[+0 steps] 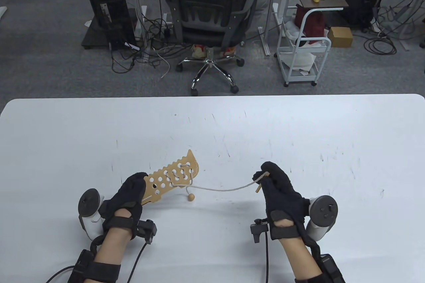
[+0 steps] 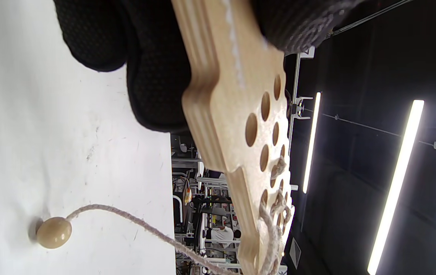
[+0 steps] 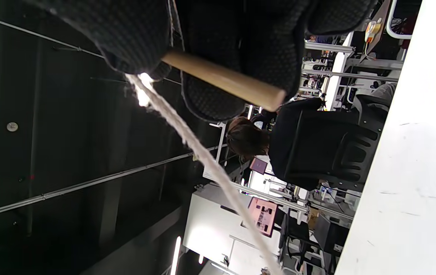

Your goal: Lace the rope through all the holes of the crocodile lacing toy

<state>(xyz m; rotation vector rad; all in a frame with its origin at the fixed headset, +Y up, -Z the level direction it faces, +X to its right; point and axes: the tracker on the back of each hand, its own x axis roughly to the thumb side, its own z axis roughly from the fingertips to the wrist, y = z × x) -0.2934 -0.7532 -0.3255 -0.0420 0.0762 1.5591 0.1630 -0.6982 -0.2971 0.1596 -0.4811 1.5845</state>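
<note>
My left hand (image 1: pixel 127 193) grips the near end of the wooden crocodile board (image 1: pixel 172 176), holding it tilted above the white table (image 1: pixel 212 123). The board (image 2: pixel 240 126) has several round holes; the far ones carry laced rope. The beige rope (image 1: pixel 225 189) runs from the board to my right hand (image 1: pixel 277 186), which pinches the wooden needle (image 1: pixel 260 183) at the rope's end. In the right wrist view the needle (image 3: pixel 223 80) sits between the gloved fingers, with the rope (image 3: pixel 202 156) trailing away. A wooden bead (image 1: pixel 190 197) at the rope's other end rests on the table, seen as the bead (image 2: pixel 54 232).
An office chair (image 1: pixel 209 17) with a person seated, a white cart (image 1: pixel 303 50) and cables stand on the floor beyond the table's far edge. The table's surface shows only scuff marks around my hands.
</note>
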